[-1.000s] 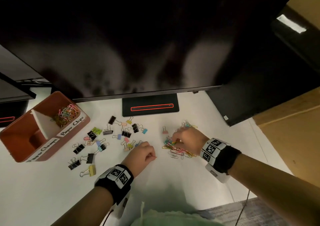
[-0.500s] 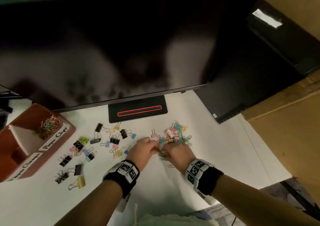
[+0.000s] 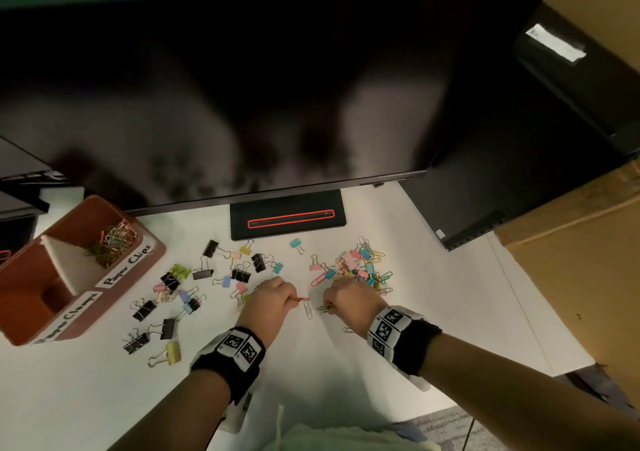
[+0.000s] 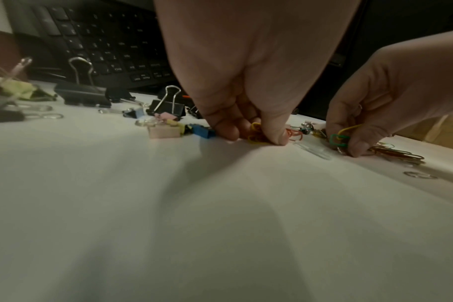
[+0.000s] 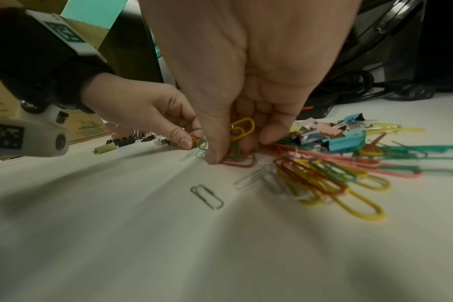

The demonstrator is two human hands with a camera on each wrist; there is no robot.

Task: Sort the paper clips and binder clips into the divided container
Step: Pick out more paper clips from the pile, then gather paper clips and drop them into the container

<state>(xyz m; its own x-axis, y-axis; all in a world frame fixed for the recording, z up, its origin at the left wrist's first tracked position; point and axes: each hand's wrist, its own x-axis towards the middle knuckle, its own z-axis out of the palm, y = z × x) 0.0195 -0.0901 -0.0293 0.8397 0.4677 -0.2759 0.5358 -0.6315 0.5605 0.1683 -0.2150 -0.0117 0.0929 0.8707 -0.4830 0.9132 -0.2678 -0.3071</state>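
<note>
My left hand [image 3: 273, 298] [image 4: 253, 130] pinches a few coloured paper clips [image 4: 257, 133], an orange one [image 3: 300, 299] sticking out to the right. My right hand [image 3: 346, 300] [image 5: 236, 143] grips yellow and green paper clips [image 5: 242, 127] at the near edge of a mixed pile of paper clips [image 3: 367, 270] [image 5: 336, 171]. A silver paper clip [image 3: 307, 310] lies on the white table between the hands. Binder clips [image 3: 194, 288], black and pastel, lie scattered to the left. The brown divided container [image 3: 20, 270] stands at far left; its "Paper Clips" compartment [image 3: 110, 243] holds several clips.
A large dark monitor [image 3: 277, 87] overhangs the back of the table, its stand base [image 3: 287, 220] just behind the clips. A keyboard [image 4: 111, 47] lies beyond the binder clips. Cardboard boxes [image 3: 571, 260] stand to the right. A loose silver clip [image 5: 207, 197] lies near my right hand.
The left hand reached right to the paper clip pile and pinched clips. The right hand drew back to the pile's near edge. The two hands met, then parted slightly, each holding clips.
</note>
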